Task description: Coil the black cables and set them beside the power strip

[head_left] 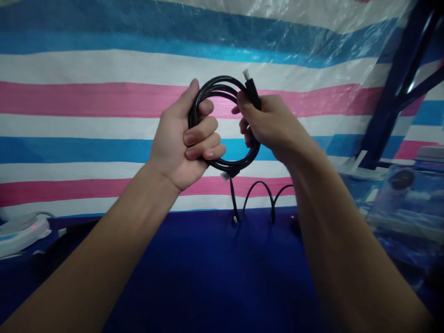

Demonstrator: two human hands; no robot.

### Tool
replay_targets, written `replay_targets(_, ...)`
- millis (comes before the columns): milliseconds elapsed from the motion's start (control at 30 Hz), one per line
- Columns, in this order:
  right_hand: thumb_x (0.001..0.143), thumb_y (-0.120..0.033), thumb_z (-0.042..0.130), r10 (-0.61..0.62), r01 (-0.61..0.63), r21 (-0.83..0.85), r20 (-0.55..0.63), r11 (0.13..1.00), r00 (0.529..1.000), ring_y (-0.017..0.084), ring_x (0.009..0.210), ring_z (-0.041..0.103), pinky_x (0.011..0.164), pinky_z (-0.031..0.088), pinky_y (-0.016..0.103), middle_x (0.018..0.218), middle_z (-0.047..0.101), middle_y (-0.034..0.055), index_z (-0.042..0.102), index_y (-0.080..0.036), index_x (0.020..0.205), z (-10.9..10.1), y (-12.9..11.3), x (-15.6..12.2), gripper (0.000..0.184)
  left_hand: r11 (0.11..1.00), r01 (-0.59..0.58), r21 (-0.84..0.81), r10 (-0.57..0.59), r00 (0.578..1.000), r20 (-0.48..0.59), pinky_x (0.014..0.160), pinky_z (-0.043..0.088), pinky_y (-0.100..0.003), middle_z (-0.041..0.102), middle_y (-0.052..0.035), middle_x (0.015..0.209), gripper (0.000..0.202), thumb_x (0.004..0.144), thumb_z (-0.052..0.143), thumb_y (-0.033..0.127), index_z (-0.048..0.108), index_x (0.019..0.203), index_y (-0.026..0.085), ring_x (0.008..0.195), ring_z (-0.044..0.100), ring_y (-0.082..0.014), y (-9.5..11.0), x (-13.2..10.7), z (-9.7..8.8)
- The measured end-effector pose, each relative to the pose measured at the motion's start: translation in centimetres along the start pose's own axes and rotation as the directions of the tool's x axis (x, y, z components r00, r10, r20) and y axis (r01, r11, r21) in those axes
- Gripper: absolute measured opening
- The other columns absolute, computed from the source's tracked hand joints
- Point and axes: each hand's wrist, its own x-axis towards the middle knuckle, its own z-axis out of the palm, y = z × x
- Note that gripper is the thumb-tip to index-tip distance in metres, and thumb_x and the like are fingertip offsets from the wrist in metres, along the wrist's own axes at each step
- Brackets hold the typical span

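A black cable (222,79), wound into a ring of several loops, is held up in the air between both hands. My left hand (187,134) is closed around the left side of the ring, fingers curled through it. On the upper right side, my right hand (265,118) pinches the loops together with one end of the cable. That end has a black plug (252,90) with a pale metal tip pointing up. A second metal connector (226,176) sticks out at the bottom of the ring.
Below is a dark blue tabletop (208,273). Another black cable (260,185) lies in loose curves at its back edge, before a striped sheet (86,99). A white device (26,233) sits left; clear plastic packaging (409,199) and a dark blue post (391,92) are right.
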Motion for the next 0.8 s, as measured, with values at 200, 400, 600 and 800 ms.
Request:
replay_targets(200,0.086,-0.033,0.054,-0.122,0.112,0.073,0.152,0.991,0.981,0.01,0.054,0.055,0.049,0.042,0.021,0.066,0.058,0.0015,0.052,-0.017,0.07,-1.1,-1.1,-0.7,0.023,0.975,0.141,0.171,-0.122,0.986,-0.116,0.028,0.02,-0.016,0.018,0.0089,0.034,0.04,0.091,0.038,0.04,0.038,0.057,0.019,0.023,0.016,-0.0031,0.9,0.4,-0.9)
replay_targets(400,0.085,-0.027,0.055,-0.131,0.075,0.176,0.334,0.982,0.934,0.009,0.045,0.049,0.045,0.041,0.021,0.05,0.045,-0.0025,0.048,-0.018,0.061,-0.9,-2.7,-1.6,0.027,0.957,0.059,0.285,0.019,0.964,-0.265,0.029,0.012,-0.018,0.018,0.0087,0.034,0.046,0.085,0.045,0.047,0.035,0.051,0.018,0.026,0.012,-0.0021,1.3,0.5,-1.7)
replay_targets(600,0.075,-0.012,0.057,0.021,-0.173,0.418,0.344,0.892,0.939,0.003,0.036,0.022,0.036,0.033,0.021,0.049,0.025,-0.0077,0.058,-0.015,0.073,-0.1,-3.1,-1.6,0.004,0.899,-0.189,0.395,0.301,0.922,-0.242,0.031,0.02,-0.019,0.018,0.0083,0.037,0.034,0.086,0.045,0.032,0.048,0.055,0.016,0.028,0.018,-0.0032,0.5,0.7,-2.0)
replay_targets(800,0.074,-0.008,0.052,0.306,-0.286,0.65,0.086,0.704,0.948,0.003,0.037,0.012,0.036,0.025,0.019,0.047,0.013,-0.01,0.056,-0.015,0.079,0.6,-3.2,-0.9,0.009,0.93,-0.334,0.153,0.36,0.911,-0.201,0.045,0.042,-0.019,0.044,0.0045,0.052,0.03,0.093,0.032,0.029,0.051,0.073,0.017,0.038,0.043,-0.0056,0.1,0.6,-0.3)
